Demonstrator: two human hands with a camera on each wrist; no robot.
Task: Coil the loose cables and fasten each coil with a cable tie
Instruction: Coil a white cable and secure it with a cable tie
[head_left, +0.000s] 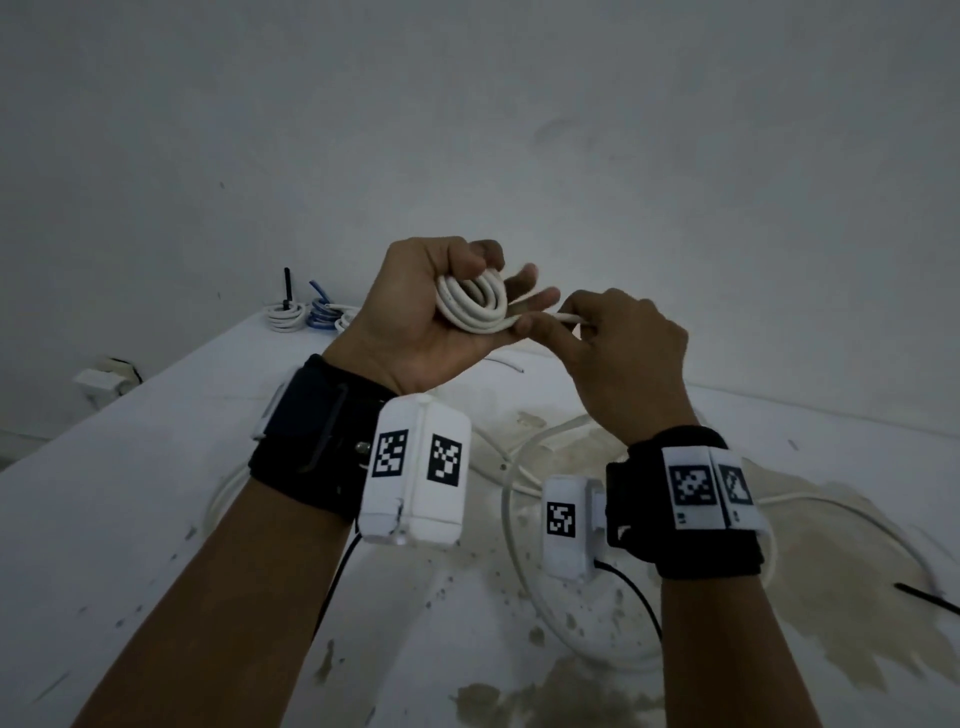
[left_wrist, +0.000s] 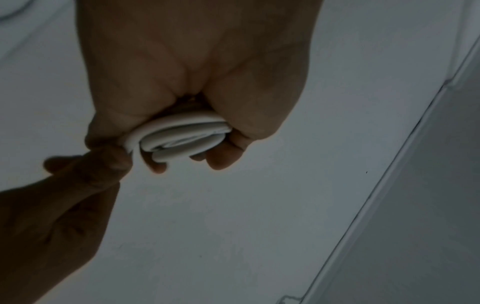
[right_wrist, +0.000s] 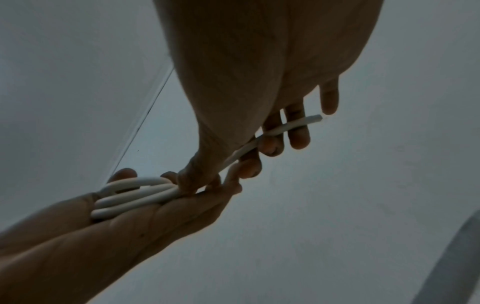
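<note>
Head view: left hand (head_left: 415, 312) curls tight around a white cable coil (head_left: 471, 304); right hand (head_left: 623, 358) pinches its loose end (right_wrist: 293, 125).

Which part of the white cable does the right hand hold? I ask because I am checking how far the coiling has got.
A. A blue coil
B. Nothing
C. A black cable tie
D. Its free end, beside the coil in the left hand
D: the right hand pinches the free end of the white cable, which runs straight from the coil that the left hand holds.
</note>
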